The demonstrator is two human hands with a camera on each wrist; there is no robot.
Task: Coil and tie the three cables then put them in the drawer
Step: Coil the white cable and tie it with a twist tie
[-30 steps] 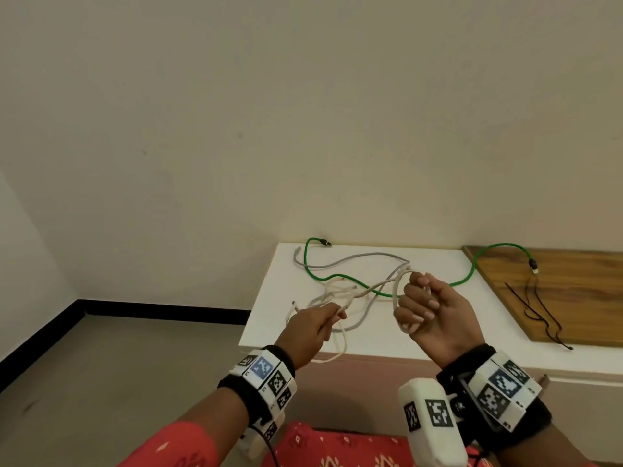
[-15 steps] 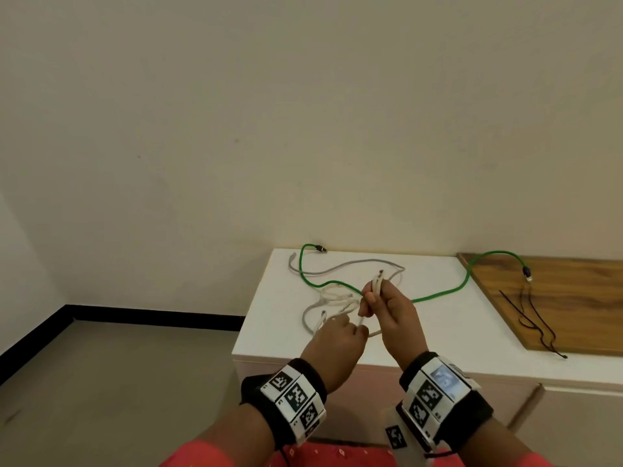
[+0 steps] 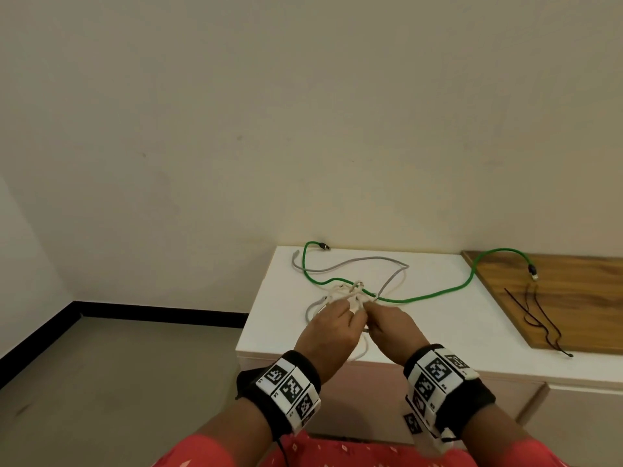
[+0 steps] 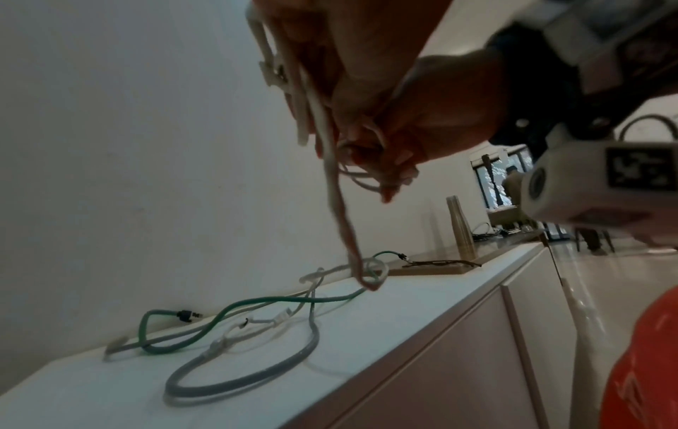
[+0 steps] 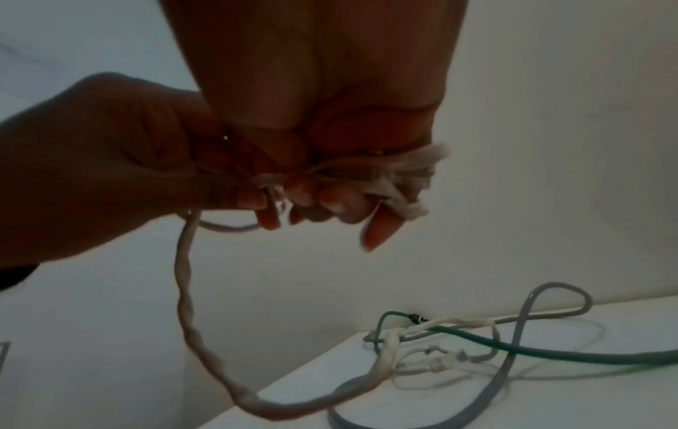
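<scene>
Both hands meet above the front of the white cabinet top (image 3: 455,335). My right hand (image 3: 392,326) grips a small bunch of loops of the white cable (image 5: 403,174). Fingers curled, my left hand (image 3: 332,328) pinches the same white cable (image 4: 293,72) right beside it. One strand of the white cable (image 5: 183,290) hangs from the hands down to the top, where the rest lies loose (image 3: 337,291). The green cable (image 3: 421,298) and the grey cable (image 3: 357,264) lie uncoiled behind the hands.
A wooden board (image 3: 580,291) lies on the right of the cabinet top, with thin black ties (image 3: 536,315) on it. The wall runs directly behind the cabinet. The cabinet's front panels (image 3: 371,396) are below my wrists. Bare floor (image 3: 118,382) lies to the left.
My right hand turned from palm up to back up and came down. The left hand moved in to touch it, and both now hold the white cable low over the cabinet's front.
</scene>
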